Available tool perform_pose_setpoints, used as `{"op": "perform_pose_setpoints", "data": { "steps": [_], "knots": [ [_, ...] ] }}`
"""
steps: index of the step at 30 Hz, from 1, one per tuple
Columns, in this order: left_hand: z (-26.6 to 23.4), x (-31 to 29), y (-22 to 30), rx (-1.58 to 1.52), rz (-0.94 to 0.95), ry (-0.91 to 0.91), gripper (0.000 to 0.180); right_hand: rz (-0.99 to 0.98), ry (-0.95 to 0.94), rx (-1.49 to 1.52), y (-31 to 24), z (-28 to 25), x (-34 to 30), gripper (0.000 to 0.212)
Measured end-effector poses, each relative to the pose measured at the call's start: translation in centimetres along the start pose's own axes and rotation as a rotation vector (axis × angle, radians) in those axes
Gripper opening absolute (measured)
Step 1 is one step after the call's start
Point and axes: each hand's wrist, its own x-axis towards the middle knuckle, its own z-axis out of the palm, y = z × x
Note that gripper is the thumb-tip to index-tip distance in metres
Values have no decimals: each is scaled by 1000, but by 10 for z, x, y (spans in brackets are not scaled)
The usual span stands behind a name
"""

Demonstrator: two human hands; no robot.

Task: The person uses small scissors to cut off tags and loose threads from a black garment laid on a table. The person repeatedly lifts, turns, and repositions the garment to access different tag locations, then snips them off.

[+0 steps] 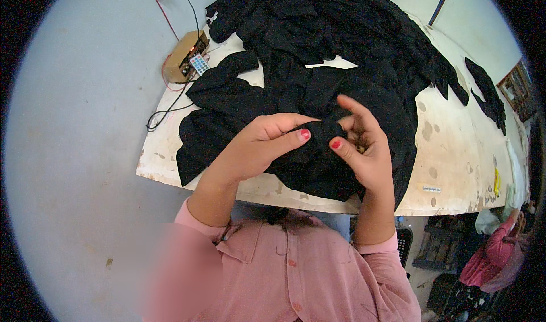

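Observation:
Black fabric, apparently a garment point(318, 177), lies bunched on the near side of the table. My left hand point(259, 143) is closed on its raised edge, thumb above and fingers behind the cloth. Close by on the right, my right hand point(369, 151) touches the same raised fold with its fingertips. Its index finger sticks up and its other fingers are curled inward. Something small and brass-coloured shows among those curled fingers, too small to name.
More black garments point(330, 21) are heaped across the far table. A brown box point(186, 57) with wires and a small remote control point(199, 64) stands at the left edge. Pale, stained tabletop point(449, 151) shows at right. Another person in a pink sleeve point(497, 248) is at far right.

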Motion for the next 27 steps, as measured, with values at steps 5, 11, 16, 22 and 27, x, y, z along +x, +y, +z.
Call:
{"op": "perform_pose_setpoints", "data": {
  "steps": [5,11,16,22,27],
  "knots": [
    [0,1,-2,46,-63,8,20,112,-69,227,-5,-2,1,24],
    [0,3,-18,-167,-223,22,24,15,179,72,-4,9,9,17],
    [3,3,-8,-280,-199,154,30,-425,354,-377,7,1,1,15],
    [3,3,-7,-387,-230,194,28,-601,171,-541,3,17,-13,35],
    [-2,7,-32,-343,-244,541,26,-515,210,-344,11,5,-6,12]
  ]
}}
